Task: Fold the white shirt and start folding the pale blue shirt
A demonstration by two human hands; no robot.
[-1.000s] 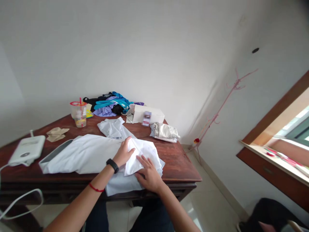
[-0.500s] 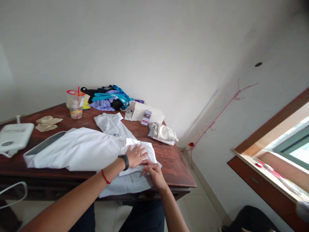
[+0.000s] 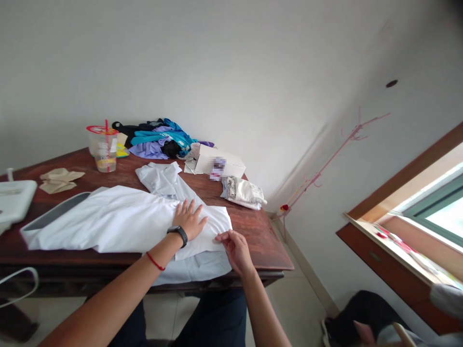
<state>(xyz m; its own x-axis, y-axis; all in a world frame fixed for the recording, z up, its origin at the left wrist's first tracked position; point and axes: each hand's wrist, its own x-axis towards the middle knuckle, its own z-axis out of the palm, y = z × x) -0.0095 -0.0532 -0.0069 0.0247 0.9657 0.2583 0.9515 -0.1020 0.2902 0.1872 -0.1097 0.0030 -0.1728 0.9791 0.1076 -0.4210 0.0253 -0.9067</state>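
Note:
A white shirt (image 3: 119,217) lies spread along the front of the table, its right part folded over. One sleeve-like piece (image 3: 159,178) sticks out toward the back, and a greyish layer (image 3: 195,270) droops at the front edge. My left hand (image 3: 188,219), with a black band and a red string on the wrist, rests flat on the shirt, fingers spread. At the right edge of the cloth, my right hand (image 3: 237,248) has thumb and fingers pinched together on the fabric.
On the wooden table (image 3: 260,241) stand a plastic cup (image 3: 106,152) with straw, a heap of clothes (image 3: 159,140), a white box (image 3: 226,161), a folded cloth bundle (image 3: 246,192), brown paper (image 3: 61,179) and a white device (image 3: 16,200). A pink coat rack (image 3: 320,171) leans at right.
My left hand has slid left and away from the right hand, fingers spreading. The folded end looks flatter. My right hand has shifted to the cloth's right edge and pinched it.

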